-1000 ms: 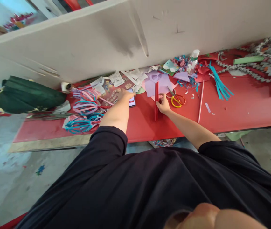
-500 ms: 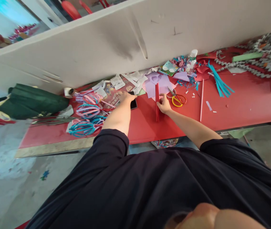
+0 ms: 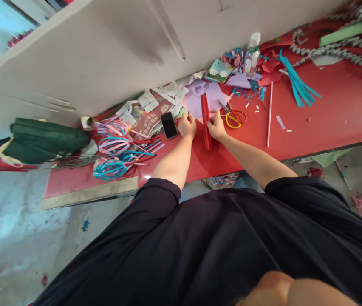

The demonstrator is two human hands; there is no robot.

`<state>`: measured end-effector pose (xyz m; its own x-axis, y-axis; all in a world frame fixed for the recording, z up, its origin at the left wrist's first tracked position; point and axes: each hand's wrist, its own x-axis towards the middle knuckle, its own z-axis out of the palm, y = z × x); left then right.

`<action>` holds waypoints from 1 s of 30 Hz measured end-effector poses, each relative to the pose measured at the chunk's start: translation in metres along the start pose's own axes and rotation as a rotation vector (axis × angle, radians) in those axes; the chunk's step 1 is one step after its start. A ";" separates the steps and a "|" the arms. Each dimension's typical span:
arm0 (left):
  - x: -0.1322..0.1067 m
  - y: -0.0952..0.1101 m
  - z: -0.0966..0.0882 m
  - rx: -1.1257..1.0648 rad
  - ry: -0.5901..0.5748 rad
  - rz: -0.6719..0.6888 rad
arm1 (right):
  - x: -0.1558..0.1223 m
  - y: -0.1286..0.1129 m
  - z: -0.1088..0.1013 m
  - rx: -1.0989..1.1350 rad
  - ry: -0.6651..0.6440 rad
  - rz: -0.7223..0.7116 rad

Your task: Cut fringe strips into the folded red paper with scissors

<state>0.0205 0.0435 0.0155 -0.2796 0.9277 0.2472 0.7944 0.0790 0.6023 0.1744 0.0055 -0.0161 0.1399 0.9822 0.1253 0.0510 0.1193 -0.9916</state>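
Observation:
A long folded red paper strip (image 3: 205, 123) lies on the red table (image 3: 327, 114), its far end resting on a purple sheet (image 3: 196, 97). My right hand (image 3: 216, 127) pinches the strip's right edge near its middle. My left hand (image 3: 187, 126) is just left of the strip with its fingers curled in, and nothing shows in them. A black phone (image 3: 169, 125) lies screen-dark a little to the left of that hand. Yellow-handled scissors (image 3: 234, 116) lie to the right of my right hand.
Pink and blue paper-strip lanterns (image 3: 114, 144) and printed leaflets (image 3: 149, 114) crowd the table's left part, and a dark green bag (image 3: 41, 138) sits beyond them. A thin red stick (image 3: 269, 114), blue strips (image 3: 297, 85), a small bottle (image 3: 251, 53) and paper chains (image 3: 337, 53) lie to the right. A grey wall board (image 3: 120, 55) backs the table.
My left hand has left the phone and come right to the red strip, curling shut. The phone's screen has gone dark. My right hand has kept hold of the strip.

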 end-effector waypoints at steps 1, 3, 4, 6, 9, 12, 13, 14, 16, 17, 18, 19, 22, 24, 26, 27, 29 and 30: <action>0.000 -0.002 0.003 -0.045 0.018 0.010 | 0.000 0.000 0.000 0.012 0.008 0.000; 0.001 -0.008 0.006 -0.137 0.056 0.024 | 0.000 0.002 0.001 0.037 0.023 0.000; 0.002 -0.011 0.007 -0.182 0.075 0.026 | 0.000 0.003 0.001 0.050 0.028 0.003; 0.004 -0.018 0.010 -0.268 0.105 0.021 | -0.001 0.005 0.002 0.075 0.030 0.010; 0.005 -0.025 0.017 -0.383 0.100 0.005 | -0.003 0.008 0.004 0.133 0.034 -0.009; 0.006 -0.022 0.028 -0.510 -0.003 -0.021 | -0.005 0.008 0.006 0.199 0.033 -0.023; 0.007 -0.019 0.031 -0.589 -0.046 -0.037 | -0.006 0.008 0.007 0.211 0.025 -0.018; 0.008 -0.016 0.033 -0.700 -0.088 -0.058 | -0.006 0.008 0.007 0.216 0.018 -0.011; 0.010 -0.009 0.036 -0.925 -0.141 -0.091 | -0.007 0.007 0.010 0.218 0.031 0.004; 0.011 -0.006 0.036 -1.011 -0.159 -0.098 | -0.007 0.006 0.011 0.215 0.054 0.013; 0.011 -0.004 0.035 -1.073 -0.174 -0.101 | -0.006 0.005 0.013 0.213 0.080 0.021; 0.011 -0.003 0.035 -1.120 -0.184 -0.107 | -0.006 0.005 0.015 0.211 0.101 0.024; 0.008 -0.006 0.035 -1.195 -0.183 -0.148 | -0.005 0.004 0.019 0.210 0.109 0.004; 0.006 -0.012 0.037 -1.222 -0.177 -0.174 | -0.005 0.005 0.020 0.210 0.096 -0.009; 0.005 -0.017 0.040 -1.249 -0.186 -0.187 | -0.005 0.005 0.021 0.204 0.095 -0.013; 0.005 -0.019 0.040 -1.263 -0.196 -0.190 | -0.005 0.005 0.020 0.199 0.092 -0.017; 0.007 -0.020 0.041 -1.288 -0.229 -0.190 | -0.005 0.005 0.019 0.197 0.081 -0.031; 0.007 -0.020 0.040 -1.296 -0.248 -0.188 | -0.005 0.005 0.018 0.199 0.074 -0.037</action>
<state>0.0245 0.0635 -0.0251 -0.1133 0.9933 0.0208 -0.3679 -0.0614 0.9279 0.1560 0.0039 -0.0224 0.2142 0.9641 0.1568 -0.1375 0.1886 -0.9724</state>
